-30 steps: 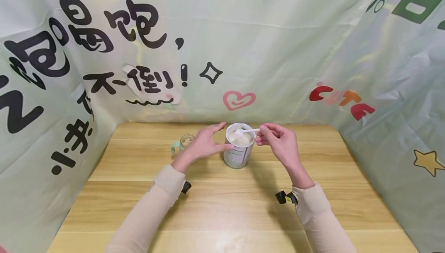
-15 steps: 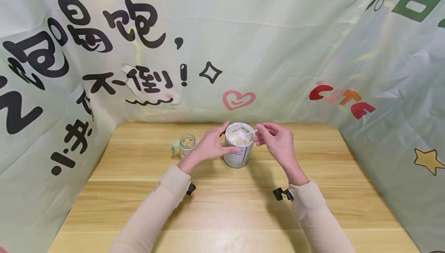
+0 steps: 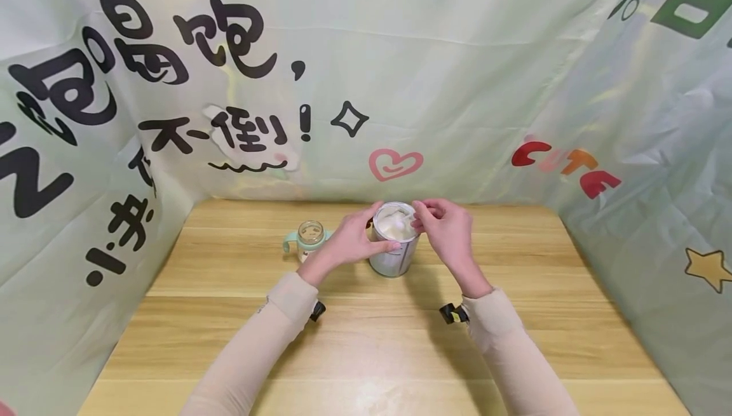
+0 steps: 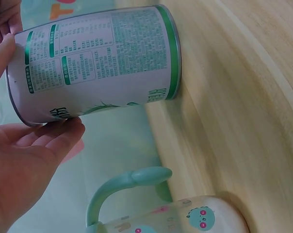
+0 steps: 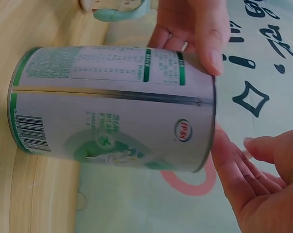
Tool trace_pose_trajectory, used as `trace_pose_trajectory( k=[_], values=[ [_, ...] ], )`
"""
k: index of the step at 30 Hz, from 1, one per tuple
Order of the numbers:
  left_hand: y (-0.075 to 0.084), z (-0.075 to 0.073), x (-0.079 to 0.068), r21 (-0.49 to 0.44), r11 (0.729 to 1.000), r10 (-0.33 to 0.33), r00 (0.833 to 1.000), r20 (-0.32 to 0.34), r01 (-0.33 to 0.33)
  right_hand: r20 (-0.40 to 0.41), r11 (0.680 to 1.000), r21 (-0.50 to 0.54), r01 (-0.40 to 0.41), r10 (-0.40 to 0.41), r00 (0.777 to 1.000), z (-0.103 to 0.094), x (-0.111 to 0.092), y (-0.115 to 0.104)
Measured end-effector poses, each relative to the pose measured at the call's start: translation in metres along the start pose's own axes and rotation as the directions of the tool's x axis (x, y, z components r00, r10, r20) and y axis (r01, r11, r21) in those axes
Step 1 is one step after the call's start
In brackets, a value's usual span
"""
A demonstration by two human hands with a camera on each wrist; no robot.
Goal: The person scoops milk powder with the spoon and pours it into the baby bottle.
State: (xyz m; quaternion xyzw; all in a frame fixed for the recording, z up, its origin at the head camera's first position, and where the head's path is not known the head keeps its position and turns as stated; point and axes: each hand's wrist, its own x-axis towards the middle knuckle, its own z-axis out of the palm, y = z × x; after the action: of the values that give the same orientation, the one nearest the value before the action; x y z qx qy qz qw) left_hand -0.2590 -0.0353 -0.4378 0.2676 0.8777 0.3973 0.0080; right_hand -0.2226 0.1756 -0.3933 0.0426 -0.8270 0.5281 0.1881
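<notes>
An open milk powder can [image 3: 391, 262], silvery white with green print, stands upright on the table with pale powder [image 3: 389, 225] inside. My left hand [image 3: 350, 238] grips the can's left side near the rim, thumb in front and fingers behind. In the left wrist view, the label of the can [image 4: 98, 58] faces the camera. At the can's right rim, my right hand [image 3: 448, 228] pinches the handle of a white scoop [image 3: 407, 218], whose head is down in the powder. Most of the handle is hidden behind the right fingers.
Left of the can stands a small clear bottle [image 3: 311, 233] with mint-green handles, its top uncovered, partly behind the left hand. The wooden table [image 3: 366, 346] meets a printed fabric backdrop [image 3: 457, 117] just behind the can.
My right hand has moved left and inward over the rim, carrying the scoop deeper into the powder. My left hand has slid right and closed around the can, revealing more of the bottle.
</notes>
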Motion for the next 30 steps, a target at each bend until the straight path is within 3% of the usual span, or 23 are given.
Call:
trace_pose_trajectory(
  k=[7, 13, 17, 23, 30],
  values=[
    [0.0, 0.0, 0.0, 0.003, 1.0, -0.011, 1.0, 0.004, 0.011, -0.063, 0.989, -0.08, 0.124, -0.129, 0.99, 0.014, 0.0, 0.003],
    [0.0, -0.001, 0.0, 0.002, 1.0, -0.021, 1.0, 0.013, 0.021, 0.035, 0.943, -0.209, 0.259, -0.258, 0.966, 0.017, -0.001, 0.007],
    [0.0, -0.002, 0.0, 0.004, 1.0, -0.02, 1.0, 0.019, 0.02, 0.115, 0.914, -0.243, 0.324, -0.304, 0.946, 0.016, 0.0, 0.008],
    [0.0, -0.002, 0.0, -0.006, 1.0, -0.016, 1.0, 0.019, 0.016, 0.213, 0.914, -0.201, 0.352, -0.31, 0.927, 0.013, 0.001, 0.008],
    [0.0, -0.001, 0.0, -0.007, 1.0, -0.015, 1.0, 0.017, 0.015, 0.28, 0.945, -0.151, 0.291, -0.241, 0.929, 0.009, 0.002, 0.004]
  ],
)
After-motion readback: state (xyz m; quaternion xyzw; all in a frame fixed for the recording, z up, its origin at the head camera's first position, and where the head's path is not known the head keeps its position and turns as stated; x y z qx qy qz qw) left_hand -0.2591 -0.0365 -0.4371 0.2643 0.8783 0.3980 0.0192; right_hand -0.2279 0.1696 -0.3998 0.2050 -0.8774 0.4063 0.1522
